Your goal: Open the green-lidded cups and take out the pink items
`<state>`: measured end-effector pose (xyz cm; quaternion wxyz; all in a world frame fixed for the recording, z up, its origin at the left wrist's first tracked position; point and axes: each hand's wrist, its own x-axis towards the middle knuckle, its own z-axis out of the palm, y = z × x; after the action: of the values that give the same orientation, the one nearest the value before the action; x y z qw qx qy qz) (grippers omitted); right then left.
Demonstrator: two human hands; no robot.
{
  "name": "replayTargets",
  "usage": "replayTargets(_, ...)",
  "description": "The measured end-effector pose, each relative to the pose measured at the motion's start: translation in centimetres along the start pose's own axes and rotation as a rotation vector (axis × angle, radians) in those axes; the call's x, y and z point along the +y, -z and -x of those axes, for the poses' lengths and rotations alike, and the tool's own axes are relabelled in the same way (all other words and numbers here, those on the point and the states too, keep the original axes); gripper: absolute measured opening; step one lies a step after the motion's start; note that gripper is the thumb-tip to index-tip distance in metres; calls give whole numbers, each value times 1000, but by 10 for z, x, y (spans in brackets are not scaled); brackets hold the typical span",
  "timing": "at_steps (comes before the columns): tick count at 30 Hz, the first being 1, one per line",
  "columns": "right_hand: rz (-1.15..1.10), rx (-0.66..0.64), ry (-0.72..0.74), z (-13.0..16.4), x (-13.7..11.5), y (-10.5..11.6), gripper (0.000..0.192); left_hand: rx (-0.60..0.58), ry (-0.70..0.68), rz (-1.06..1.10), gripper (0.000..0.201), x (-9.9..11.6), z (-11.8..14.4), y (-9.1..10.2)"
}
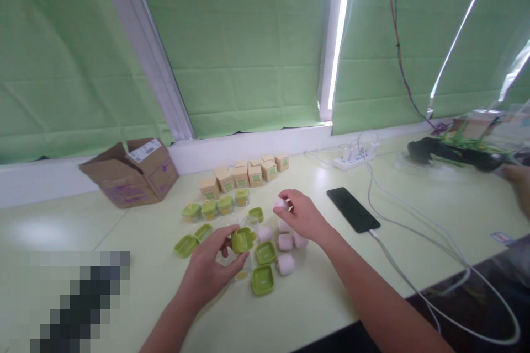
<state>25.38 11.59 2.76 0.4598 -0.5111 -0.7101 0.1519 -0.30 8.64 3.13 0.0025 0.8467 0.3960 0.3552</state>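
Observation:
My left hand point(215, 262) is closed on a small green lid point(243, 240), its hollow side facing up. Between the fingertips of my right hand point(302, 215) is a small pale pink piece point(281, 204), raised a little above the table. Several similar pink cylinder-shaped pieces point(285, 242) lie below that hand. Green square lids point(263, 279) lie in front, and more green lids point(186, 245) sit left of my left hand. Clear containers, partly hidden by my left hand, stand near it. Behind them is a row of clear containers with green lids point(226, 205).
Small tan cardboard boxes point(240, 176) line the back. An open brown carton point(136, 174) stands at the back left. On the right lie a black phone point(353, 209) with a white cable and a power strip point(354, 160). Another person's hand point(519, 182) shows at the right edge.

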Motion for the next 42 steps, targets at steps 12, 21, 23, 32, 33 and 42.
replayTargets(12,271,-255,-14,-9,15,-28,30,-4,-2,19,39,1,0,-1)
replayTargets(21,281,-363,76,-9,11,-26,20,-7,-6,61,38,-1,1,-3)
replayTargets(23,288,-365,76,-9,12,-26,22,-5,-6,64,39,-1,2,-3)
replayTargets(32,172,-168,210,-2,-8,-16,22,-1,10,60,41,-2,2,-2)
replayTargets(33,129,-158,252,1,-14,-15,20,-1,9,54,42,-2,2,-3)
replayTargets(42,104,-183,469,20,-43,-30,12,-18,-98,39,45,-3,4,-4)
